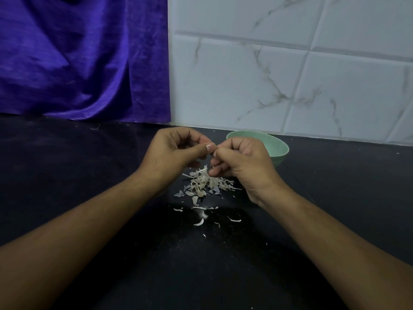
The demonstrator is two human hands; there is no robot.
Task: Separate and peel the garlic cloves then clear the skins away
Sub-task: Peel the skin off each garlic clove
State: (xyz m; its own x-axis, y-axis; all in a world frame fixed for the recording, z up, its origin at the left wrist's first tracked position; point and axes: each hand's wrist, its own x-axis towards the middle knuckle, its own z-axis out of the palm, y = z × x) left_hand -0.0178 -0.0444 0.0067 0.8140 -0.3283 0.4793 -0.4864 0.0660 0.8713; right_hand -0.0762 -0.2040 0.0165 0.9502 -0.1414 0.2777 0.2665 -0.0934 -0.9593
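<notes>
**Hands pinching a small pale bit above the heap of skins**

Both hands are meeting fingertip to fingertip over the dark counter [89,175]. The left hand [174,153] is curling its fingers inward and pressing its thumb, nail up, against a small pale bit [214,152]. The right hand [241,162] is pinching the same bit from the other side with its fingers bunched. The fingers are covering nearly all of the bit, so I cannot tell whether it is a clove or only skin.

Directly under the hands, a heap of garlic skins [205,182] is lying on the counter, and the right hand's lower fingers are hanging just above its top. Loose flakes [199,222] are trailing from the heap toward the person, between the two bare forearms.

Behind the right hand a pale green bowl [279,151] is sitting upright near the wall. The hand is blocking the bowl's near left side, and what is in it cannot be made out.

At the back, a purple cloth [78,59] is hanging down to the counter on the left, and a white marbled tile wall [290,74] is filling the right.
</notes>
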